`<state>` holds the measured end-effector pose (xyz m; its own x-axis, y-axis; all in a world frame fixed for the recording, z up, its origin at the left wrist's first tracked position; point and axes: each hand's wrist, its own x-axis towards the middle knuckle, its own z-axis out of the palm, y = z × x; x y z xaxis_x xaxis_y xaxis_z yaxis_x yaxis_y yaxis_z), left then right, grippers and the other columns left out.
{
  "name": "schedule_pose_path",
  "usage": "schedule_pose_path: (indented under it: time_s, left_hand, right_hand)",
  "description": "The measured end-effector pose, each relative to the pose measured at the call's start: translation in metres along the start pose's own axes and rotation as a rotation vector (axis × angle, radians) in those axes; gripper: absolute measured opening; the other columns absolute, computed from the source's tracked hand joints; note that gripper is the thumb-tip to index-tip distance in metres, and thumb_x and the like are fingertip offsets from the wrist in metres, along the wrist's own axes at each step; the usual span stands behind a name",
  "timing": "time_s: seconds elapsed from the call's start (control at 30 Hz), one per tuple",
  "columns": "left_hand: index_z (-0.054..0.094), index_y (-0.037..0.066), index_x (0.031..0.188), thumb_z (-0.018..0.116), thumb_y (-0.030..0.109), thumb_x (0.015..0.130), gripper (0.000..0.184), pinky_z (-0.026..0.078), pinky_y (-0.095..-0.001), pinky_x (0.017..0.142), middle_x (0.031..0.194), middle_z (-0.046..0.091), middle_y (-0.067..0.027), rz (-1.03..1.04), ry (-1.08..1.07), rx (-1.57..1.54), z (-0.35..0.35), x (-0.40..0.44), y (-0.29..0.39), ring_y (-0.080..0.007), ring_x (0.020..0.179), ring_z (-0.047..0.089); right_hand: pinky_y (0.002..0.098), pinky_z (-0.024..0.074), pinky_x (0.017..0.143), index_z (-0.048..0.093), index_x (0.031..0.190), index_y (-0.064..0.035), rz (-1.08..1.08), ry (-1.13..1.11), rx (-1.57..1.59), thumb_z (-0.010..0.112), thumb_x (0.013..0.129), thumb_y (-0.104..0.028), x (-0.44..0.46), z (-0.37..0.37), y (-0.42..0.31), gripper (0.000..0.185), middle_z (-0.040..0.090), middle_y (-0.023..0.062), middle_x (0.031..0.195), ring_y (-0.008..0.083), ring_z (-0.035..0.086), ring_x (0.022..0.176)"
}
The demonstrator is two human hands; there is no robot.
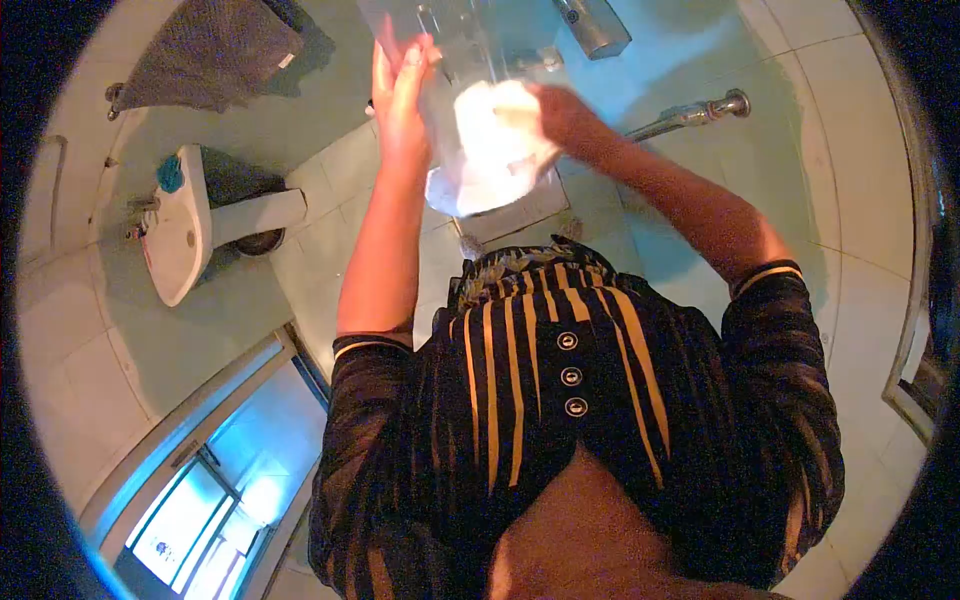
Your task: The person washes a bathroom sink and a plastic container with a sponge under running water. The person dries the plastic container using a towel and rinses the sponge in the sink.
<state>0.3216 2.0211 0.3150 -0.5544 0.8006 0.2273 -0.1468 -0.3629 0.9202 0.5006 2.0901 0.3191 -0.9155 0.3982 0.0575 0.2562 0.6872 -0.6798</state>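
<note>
My left hand (402, 85) is raised at the top of the view, its fingers closed at the edge of a clear, see-through panel (455, 50). Reflections blur the panel's outline, and its upper part runs out of view. A white cloth (495, 130), washed out by bright light, is bunched in my right hand (565, 120). The cloth's upper part lies against or just in front of the panel; its lower end hangs down. My right hand's fingers are partly lost in glare and motion blur.
A white washbasin (180, 235) with a blue-green scrubber (170, 174) stands at the left. Above it hangs a grey towel (215, 55). A chrome pipe (690, 115) and a silver wall unit (595, 28) are at upper right. An open doorway (225, 490) lies lower left.
</note>
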Motion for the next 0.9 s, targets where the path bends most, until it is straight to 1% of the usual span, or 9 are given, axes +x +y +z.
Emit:
schedule_pose_path:
  time_s: [0.1,0.17,0.2,0.27,0.37,0.57,0.73,0.83,0.9]
  left_hand:
    - [0.030,0.004,0.129,0.048,0.035,0.084,0.058,0.037,-0.0312,0.080,0.102,0.054,-0.0136,0.134,-0.065,0.214,0.002,0.014,0.028,-0.0202,0.090,0.052]
    - [0.032,0.003,0.129,0.053,0.027,0.083,0.056,0.034,-0.0318,0.088,0.112,0.047,-0.0103,-0.015,-0.182,0.144,0.002,0.019,0.040,-0.0186,0.096,0.046]
    - [0.032,0.003,0.129,0.053,0.027,0.083,0.056,0.034,-0.0318,0.088,0.112,0.047,-0.0103,-0.017,-0.187,0.148,0.005,0.018,0.040,-0.0186,0.096,0.046]
    - [0.030,0.004,0.131,0.054,0.030,0.082,0.060,0.034,-0.0307,0.086,0.109,0.048,-0.0095,-0.121,-0.196,0.058,0.021,0.017,0.039,-0.0179,0.095,0.046]
    - [0.028,0.006,0.132,0.053,0.031,0.082,0.061,0.035,-0.0288,0.084,0.108,0.049,-0.0090,-0.097,-0.226,0.092,0.041,0.011,0.035,-0.0163,0.093,0.047]
    - [0.017,0.005,0.133,0.049,0.035,0.084,0.067,0.041,-0.0306,0.077,0.100,0.055,-0.0148,-0.169,-0.171,-0.008,0.019,0.006,0.006,-0.0191,0.086,0.053]
    - [0.012,0.008,0.134,0.047,0.024,0.083,0.064,0.040,-0.0344,0.082,0.105,0.052,-0.0191,-0.186,-0.137,-0.174,0.015,0.005,0.020,-0.0254,0.093,0.053]
    - [0.026,0.006,0.133,0.054,0.031,0.082,0.064,0.036,-0.0284,0.082,0.107,0.049,-0.0089,-0.127,-0.079,0.021,0.018,0.006,0.040,-0.0165,0.091,0.047]
    - [0.025,0.005,0.133,0.055,0.031,0.081,0.065,0.037,-0.0286,0.081,0.107,0.049,-0.0091,-0.079,-0.120,0.106,0.018,0.008,0.035,-0.0170,0.090,0.048]
  right_hand:
    - [0.0303,0.0474,0.060,0.060,0.093,-0.0091,0.374,0.198,0.749,0.061,0.073,-0.027,-0.008,-0.024,-0.009,0.027,0.060,0.0081,0.076,0.0221,0.058,0.067]
    - [0.0310,0.0482,0.063,0.060,0.090,-0.0070,0.352,0.143,0.662,0.060,0.072,-0.027,-0.003,-0.022,-0.007,0.027,0.059,0.0101,0.080,0.0231,0.058,0.069]
    - [0.0315,0.0473,0.063,0.058,0.086,-0.0054,-0.076,0.212,0.132,0.061,0.072,-0.024,0.008,-0.011,-0.005,0.024,0.057,0.0095,0.080,0.0226,0.057,0.068]
    - [0.0374,0.0467,0.068,0.054,0.081,-0.0031,-0.417,-0.004,-0.342,0.061,0.068,-0.021,0.013,-0.008,-0.014,0.023,0.053,0.0125,0.087,0.0299,0.055,0.076]
    - [0.0399,0.0474,0.063,0.058,0.078,-0.0029,-0.044,-0.386,-0.499,0.051,0.071,-0.022,0.032,0.010,-0.036,0.022,0.058,0.0169,0.081,0.0315,0.058,0.072]
    - [0.0410,0.0471,0.061,0.061,0.078,-0.0052,-0.067,-0.622,-0.664,0.050,0.068,-0.022,0.025,-0.015,-0.041,0.023,0.061,0.0159,0.076,0.0315,0.059,0.070]
    - [0.0403,0.0466,0.064,0.060,0.081,-0.0040,-0.207,-0.383,-0.553,0.050,0.068,-0.026,0.018,-0.050,-0.031,0.027,0.060,0.0163,0.074,0.0314,0.059,0.071]
    - [0.0403,0.0439,0.072,0.058,0.088,-0.0030,0.126,-0.658,-0.753,0.051,0.069,-0.027,0.030,-0.087,-0.061,0.031,0.059,0.0173,0.084,0.0306,0.057,0.081]
    - [0.0405,0.0411,0.077,0.056,0.090,-0.0018,0.019,-0.416,-0.427,0.052,0.070,-0.026,0.028,-0.094,-0.056,0.032,0.057,0.0191,0.090,0.0300,0.055,0.087]
